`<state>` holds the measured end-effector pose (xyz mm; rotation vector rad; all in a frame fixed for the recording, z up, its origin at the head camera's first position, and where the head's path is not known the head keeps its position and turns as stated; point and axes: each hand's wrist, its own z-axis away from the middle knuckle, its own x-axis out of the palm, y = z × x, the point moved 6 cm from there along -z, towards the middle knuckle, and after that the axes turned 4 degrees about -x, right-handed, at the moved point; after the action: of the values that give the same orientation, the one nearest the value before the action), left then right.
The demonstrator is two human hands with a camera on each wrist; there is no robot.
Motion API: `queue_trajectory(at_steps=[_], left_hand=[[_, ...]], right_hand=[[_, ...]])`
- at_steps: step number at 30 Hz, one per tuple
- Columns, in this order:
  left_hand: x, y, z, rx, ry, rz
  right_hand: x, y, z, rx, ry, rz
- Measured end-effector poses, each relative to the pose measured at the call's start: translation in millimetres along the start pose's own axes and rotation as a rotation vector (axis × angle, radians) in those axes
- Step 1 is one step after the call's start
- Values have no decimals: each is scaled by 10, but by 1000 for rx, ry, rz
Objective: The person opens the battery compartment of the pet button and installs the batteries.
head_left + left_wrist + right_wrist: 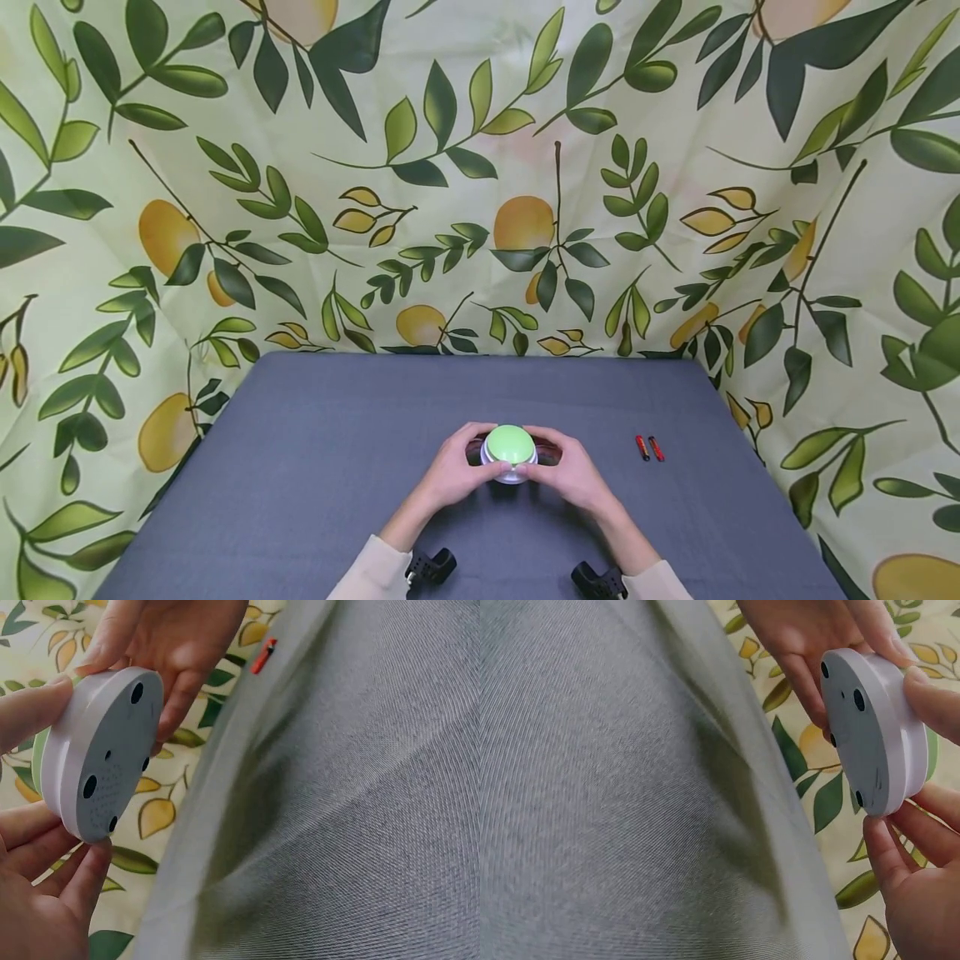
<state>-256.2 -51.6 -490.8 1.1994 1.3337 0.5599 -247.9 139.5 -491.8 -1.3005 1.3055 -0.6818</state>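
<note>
Head view: we are seeing a fruit-and-leaf printed cloth (pixel 465 187) filling the upper frame and both sides. Below it, the dark blue-grey tabletop (pixel 360 433) is spreading across the centre and bottom. A pale left sleeve (pixel 372 575) and a matching right sleeve (pixel 657 582) are showing at the bottom edge.

At the lower centre, the left hand (pixel 454 468) and the right hand (pixel 570 471) are facing each other, and both are grasping the green-domed white push button (pixel 510 447). It is sitting directly between them, so neither hand is lying nearer. Being round, it is offering us no long axis; its dome is facing up toward the head camera. Fingers are curving around the sides and far rim, thumbs are pressing the near side with tips close together, and both forearms are slanting inward from below. In the left wrist view, its flat underside (pixel 124 742) is showing in full, so we are judging it lifted off the tabletop.

Near the sleeves, a left black wrist camera (pixel 432 567) and a right black wrist camera (pixel 597 581) are sitting. Right of centre, a red battery (pixel 642 447) and its twin (pixel 656 449) are lying side by side, well apart from the right hand, tilting from upper left to lower right. Smallest, dark round feet (pixel 90 787) are dotting the underside.
</note>
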Motion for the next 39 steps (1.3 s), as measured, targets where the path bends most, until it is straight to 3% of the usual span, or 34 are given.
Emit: queue_trajectory(at_steps=[13, 17, 23, 31, 39], left_hand=[[-62, 85, 51, -20, 16, 95], [-90, 109, 50, -18, 38, 85], [-135, 151, 40, -4, 41, 66], [-183, 185, -10, 25, 46, 153], [-134, 188, -44, -36, 0, 173]], right_hand=[[-30, -109, 19, -72, 18, 19], [-41, -148, 28, -105, 22, 30], [-39, -213, 48, -190, 6, 47], [-22, -289, 70, -350, 12, 74], [-23, -308, 57, -431, 77, 71]])
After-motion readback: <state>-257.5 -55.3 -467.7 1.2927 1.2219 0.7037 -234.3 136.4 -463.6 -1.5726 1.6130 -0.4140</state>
